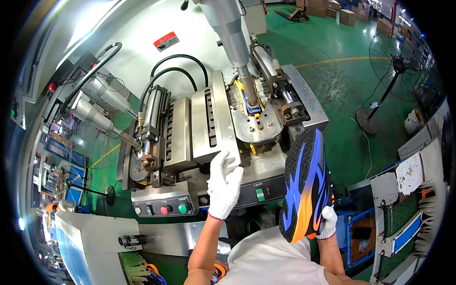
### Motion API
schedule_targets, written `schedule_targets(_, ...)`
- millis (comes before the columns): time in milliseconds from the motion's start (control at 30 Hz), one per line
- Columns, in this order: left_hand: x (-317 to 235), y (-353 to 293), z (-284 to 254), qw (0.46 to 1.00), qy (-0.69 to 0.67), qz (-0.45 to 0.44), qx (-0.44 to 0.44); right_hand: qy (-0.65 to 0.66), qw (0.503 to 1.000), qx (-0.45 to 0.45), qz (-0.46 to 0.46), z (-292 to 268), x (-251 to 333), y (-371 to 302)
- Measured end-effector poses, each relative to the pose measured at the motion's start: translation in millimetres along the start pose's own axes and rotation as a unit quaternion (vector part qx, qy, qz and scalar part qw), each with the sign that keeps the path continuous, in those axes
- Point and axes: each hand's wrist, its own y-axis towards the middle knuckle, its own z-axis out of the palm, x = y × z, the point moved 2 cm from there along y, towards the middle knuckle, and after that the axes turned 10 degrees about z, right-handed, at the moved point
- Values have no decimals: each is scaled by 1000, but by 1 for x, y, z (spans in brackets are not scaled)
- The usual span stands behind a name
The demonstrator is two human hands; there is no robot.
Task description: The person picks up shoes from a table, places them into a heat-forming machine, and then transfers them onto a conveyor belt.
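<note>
My right hand (327, 223), in a white knit glove, grips a sports shoe (306, 190) at its lower end. The shoe is held upright with its black, blue and orange sole toward me. My left hand (225, 184), gloved too, is raised in front of the machine's middle block with nothing in it, its fingers apart and loosely bent. Ahead stands a metal shoe press (211, 128). In its right station, another shoe with blue, yellow and orange parts (253, 107) sits under a lowered rod (248, 88), mostly hidden by the clamp plates.
A control panel (164, 205) with coloured buttons runs along the machine's front. More shoes (154, 274) lie low on the left. At right are a blue crate (358, 237) and a conveyor with bristles (401, 228). A standing fan (396, 66) is farther back on the green floor.
</note>
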Motion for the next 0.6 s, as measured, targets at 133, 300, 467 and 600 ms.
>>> schedule_targets(133,5,-10,-16,999,-32,-38,-2,41,999,-13,-6,-16,-16,14)
schedule_targets(300,8,-29,-44,999,-5,-47,-26,57,998,2,-8,13,-23,22)
schedule_targets(467,19,-44,-59,995,-45,-80,-50,34,999,29,-18,59,-22,23)
schedule_targets(600,9,-38,-53,991,-71,-85,-78,13,999,-1,-31,51,-27,20)
